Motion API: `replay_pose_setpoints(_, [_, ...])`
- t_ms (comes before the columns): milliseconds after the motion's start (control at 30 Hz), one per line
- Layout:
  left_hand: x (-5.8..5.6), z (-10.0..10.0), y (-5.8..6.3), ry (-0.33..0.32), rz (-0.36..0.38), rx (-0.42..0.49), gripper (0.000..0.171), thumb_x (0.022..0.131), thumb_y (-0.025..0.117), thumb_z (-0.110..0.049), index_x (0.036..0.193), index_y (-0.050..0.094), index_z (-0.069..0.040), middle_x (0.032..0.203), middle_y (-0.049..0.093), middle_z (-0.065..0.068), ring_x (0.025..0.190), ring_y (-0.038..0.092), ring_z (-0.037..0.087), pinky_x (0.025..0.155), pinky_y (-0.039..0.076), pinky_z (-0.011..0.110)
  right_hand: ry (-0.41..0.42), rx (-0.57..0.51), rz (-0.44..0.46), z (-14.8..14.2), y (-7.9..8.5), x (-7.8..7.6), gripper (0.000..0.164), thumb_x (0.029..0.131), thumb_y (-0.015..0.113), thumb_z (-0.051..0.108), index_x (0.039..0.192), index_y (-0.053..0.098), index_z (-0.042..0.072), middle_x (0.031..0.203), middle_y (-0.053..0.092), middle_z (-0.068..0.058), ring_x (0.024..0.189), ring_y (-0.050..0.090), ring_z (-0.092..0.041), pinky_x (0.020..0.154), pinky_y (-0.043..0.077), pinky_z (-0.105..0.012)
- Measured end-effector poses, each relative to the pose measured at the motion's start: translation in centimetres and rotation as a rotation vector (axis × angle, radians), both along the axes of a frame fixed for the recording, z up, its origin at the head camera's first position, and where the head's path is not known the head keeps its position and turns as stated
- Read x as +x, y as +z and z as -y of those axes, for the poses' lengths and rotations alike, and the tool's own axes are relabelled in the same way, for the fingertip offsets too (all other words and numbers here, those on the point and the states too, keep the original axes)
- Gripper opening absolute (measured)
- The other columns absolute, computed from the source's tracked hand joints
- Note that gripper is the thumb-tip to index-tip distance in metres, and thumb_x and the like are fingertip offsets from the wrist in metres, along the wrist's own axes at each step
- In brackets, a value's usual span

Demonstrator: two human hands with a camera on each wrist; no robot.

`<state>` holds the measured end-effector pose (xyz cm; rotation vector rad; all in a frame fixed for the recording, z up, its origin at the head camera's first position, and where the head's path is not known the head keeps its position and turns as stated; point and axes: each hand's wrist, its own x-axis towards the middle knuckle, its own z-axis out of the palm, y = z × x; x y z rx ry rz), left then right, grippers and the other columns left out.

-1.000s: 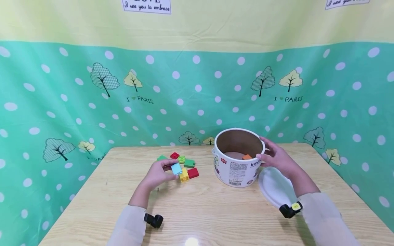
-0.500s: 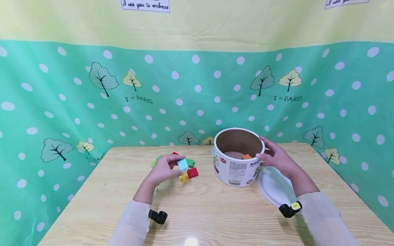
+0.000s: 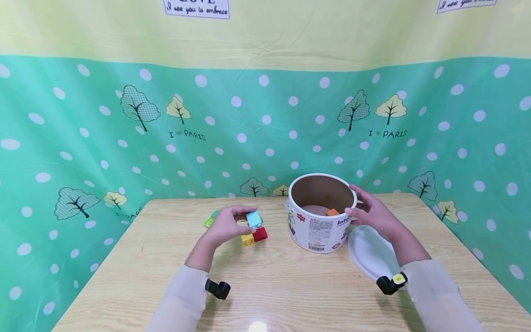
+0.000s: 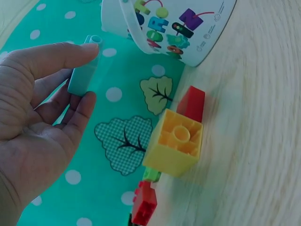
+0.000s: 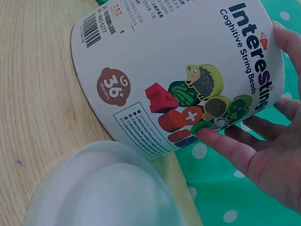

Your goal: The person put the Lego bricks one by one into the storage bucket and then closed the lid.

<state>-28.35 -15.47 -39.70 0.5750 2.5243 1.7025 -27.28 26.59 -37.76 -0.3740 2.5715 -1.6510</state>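
Note:
My left hand [image 3: 225, 227] pinches a light blue toy brick [image 3: 254, 219] between thumb and fingers, held up over a small group of bricks. In the left wrist view a yellow brick [image 4: 174, 148] lies hollow side showing, with a red brick [image 4: 194, 104] against it and another red brick [image 4: 144, 205] nearer the bottom edge. My right hand [image 3: 375, 216] holds the side of a white printed bucket [image 3: 317, 233], fingers at its rim and thumb on the wall. An orange block [image 3: 332, 212] is inside the bucket.
A white lid [image 3: 369, 249] lies right of the bucket, under my right forearm. Green bricks [image 3: 209, 220] lie behind my left hand, partly hidden. The wooden table [image 3: 290, 286] ends at a green dotted cloth [image 3: 265, 152] behind.
My left hand has moved right with the light blue brick, from the left of the group to above the yellow and red bricks. The right hand and bucket stay put.

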Motion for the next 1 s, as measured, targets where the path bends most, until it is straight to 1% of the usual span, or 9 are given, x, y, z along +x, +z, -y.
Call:
replay_pose_setpoints(167, [0.1,-0.7,0.7,-0.022,0.002,-0.011,0.059,0.073,0.084,-0.003,0.128,0.064,-0.007,0.128,0.061,0.007,0.109,0.061,0.025,0.094,0.051,0.046,-0.012,0.006,0.009,0.1,-0.3,-0.1,0.093,0.089,0.071,0.04,0.158,0.011,0.026,0.157,0.02,-0.022,0.136,0.031,-0.05,0.091,0.049,-0.057])
replay_pose_setpoints(267, [0.0,-1.1,1.1,-0.017,-0.006,-0.034,0.06,0.072,0.085,-0.004,0.128,0.065,-0.008,0.127,0.062,0.005,0.108,0.062,0.023,0.091,0.054,0.039,-0.012,0.008,0.007,0.2,-0.4,-0.1,0.093,0.089,0.071,0.04,0.158,0.011,0.026,0.157,0.02,-0.023,0.136,0.031,-0.05,0.091,0.049,-0.057])
replay_pose_setpoints(300, [-0.1,-1.2,1.3,-0.022,-0.014,-0.036,0.059,0.072,0.085,-0.003,0.127,0.065,-0.009,0.127,0.062,0.005,0.107,0.062,0.023,0.09,0.054,0.039,-0.013,0.01,0.007,0.1,-0.4,-0.1,0.093,0.089,0.071,0.041,0.158,0.011,0.026,0.157,0.02,-0.023,0.136,0.031,-0.05,0.091,0.05,-0.057])
replay_pose_setpoints(367, [-0.2,-1.5,1.6,-0.039,-0.037,-0.043,0.058,0.072,0.084,-0.002,0.126,0.066,-0.009,0.125,0.063,0.005,0.106,0.062,0.022,0.088,0.055,0.035,-0.015,0.015,0.007,0.1,-0.4,-0.1,0.093,0.089,0.071,0.041,0.158,0.011,0.026,0.157,0.02,-0.023,0.135,0.031,-0.05,0.091,0.05,-0.056])
replay_pose_setpoints(433, [-0.4,-1.8,1.9,-0.067,-0.063,-0.038,0.057,0.072,0.084,-0.001,0.126,0.066,-0.008,0.123,0.064,0.006,0.105,0.062,0.023,0.087,0.055,0.035,-0.021,0.014,0.012,0.1,-0.5,-0.2,0.094,0.088,0.071,0.042,0.158,0.011,0.027,0.157,0.02,-0.021,0.136,0.031,-0.05,0.091,0.05,-0.056])
replay_pose_setpoints(600, [-0.6,-2.7,3.1,-0.105,-0.086,-0.035,0.055,0.073,0.083,-0.002,0.125,0.067,-0.007,0.117,0.065,0.007,0.102,0.063,0.023,0.086,0.056,0.036,-0.022,0.016,0.013,0.0,-0.5,-0.1,0.093,0.088,0.071,0.042,0.158,0.011,0.027,0.157,0.02,-0.022,0.136,0.031,-0.05,0.091,0.05,-0.056])
replay_pose_setpoints(733, [-0.6,-3.5,4.1,-0.123,-0.097,-0.044,0.053,0.075,0.083,-0.004,0.125,0.067,-0.009,0.117,0.064,0.005,0.102,0.063,0.022,0.086,0.056,0.034,-0.017,0.018,0.01,0.0,-0.5,0.0,0.092,0.089,0.07,0.04,0.158,0.01,0.027,0.157,0.019,-0.023,0.136,0.03,-0.051,0.091,0.049,-0.057])
replay_pose_setpoints(933, [-0.8,-4.6,5.5,-0.146,-0.123,-0.031,0.053,0.075,0.082,-0.004,0.125,0.065,-0.004,0.118,0.064,0.007,0.102,0.063,0.022,0.088,0.055,0.037,-0.018,0.001,0.013,0.1,-0.4,-0.1,0.092,0.089,0.071,0.041,0.158,0.011,0.027,0.158,0.019,-0.021,0.137,0.03,-0.049,0.092,0.048,-0.058])
replay_pose_setpoints(1000, [-0.9,-5.0,5.9,-0.149,-0.127,-0.031,0.054,0.075,0.082,-0.004,0.126,0.065,-0.003,0.118,0.064,0.007,0.103,0.064,0.021,0.087,0.055,0.036,-0.015,0.0,0.013,0.1,-0.3,-0.1,0.093,0.089,0.071,0.04,0.158,0.011,0.027,0.158,0.019,-0.022,0.137,0.03,-0.05,0.092,0.048,-0.058])
